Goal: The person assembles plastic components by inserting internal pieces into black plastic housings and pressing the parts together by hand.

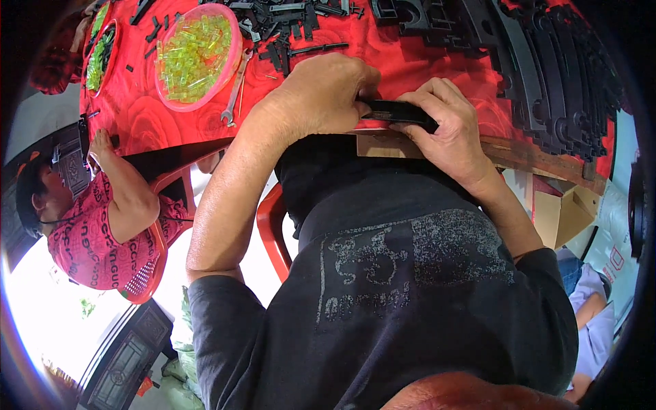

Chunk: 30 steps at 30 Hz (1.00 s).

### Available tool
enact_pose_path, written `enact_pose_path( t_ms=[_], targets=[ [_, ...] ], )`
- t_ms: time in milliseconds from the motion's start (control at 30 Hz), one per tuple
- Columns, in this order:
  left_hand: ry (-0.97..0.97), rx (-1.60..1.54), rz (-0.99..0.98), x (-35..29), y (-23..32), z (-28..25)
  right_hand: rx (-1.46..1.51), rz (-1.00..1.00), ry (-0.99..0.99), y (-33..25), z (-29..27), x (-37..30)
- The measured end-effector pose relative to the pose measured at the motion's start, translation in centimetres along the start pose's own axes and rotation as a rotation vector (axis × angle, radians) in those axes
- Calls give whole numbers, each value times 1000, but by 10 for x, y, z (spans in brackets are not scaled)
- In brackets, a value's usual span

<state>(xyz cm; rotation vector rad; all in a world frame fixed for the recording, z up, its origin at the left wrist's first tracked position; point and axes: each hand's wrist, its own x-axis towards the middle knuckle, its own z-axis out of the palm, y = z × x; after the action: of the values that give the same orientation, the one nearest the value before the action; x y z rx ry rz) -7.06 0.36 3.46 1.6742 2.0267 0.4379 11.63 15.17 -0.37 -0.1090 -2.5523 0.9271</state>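
A long black plastic piece [396, 111] lies across the near edge of the red-covered table. My right hand [451, 130] grips its right end, thumb below and fingers over the top. At the other end my left hand [328, 92] is closed, its curled fingertips against the piece. Those fingertips are mostly turned away, so I cannot tell whether they pinch something small as well. Beyond my left hand is a loose heap of small black plastic parts [277, 24].
A pink basin [236, 58] of yellow-green clear pieces and a wrench [236, 89] lie left. Curved black parts [547, 82] crowd the right side, above an open cardboard box [564, 215]. A person in a red patterned shirt [89, 232] sits left; another person [591, 328] is lower right.
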Motion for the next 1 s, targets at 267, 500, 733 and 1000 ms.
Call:
enact_pose_path(
  t_ms=[267,500,733,1000],
  targets=[
    [360,-353,-228,-36,-17,-14,5,4,24,-1,-1,-6],
    [752,-54,-412,-52,-57,10,17,-24,28,4,2,-4],
    [644,34,-572,-45,-37,9,-1,-35,17,8,2,-8],
    [693,41,-527,-48,-40,14,57,-35,22,11,-1,-10]
  ],
)
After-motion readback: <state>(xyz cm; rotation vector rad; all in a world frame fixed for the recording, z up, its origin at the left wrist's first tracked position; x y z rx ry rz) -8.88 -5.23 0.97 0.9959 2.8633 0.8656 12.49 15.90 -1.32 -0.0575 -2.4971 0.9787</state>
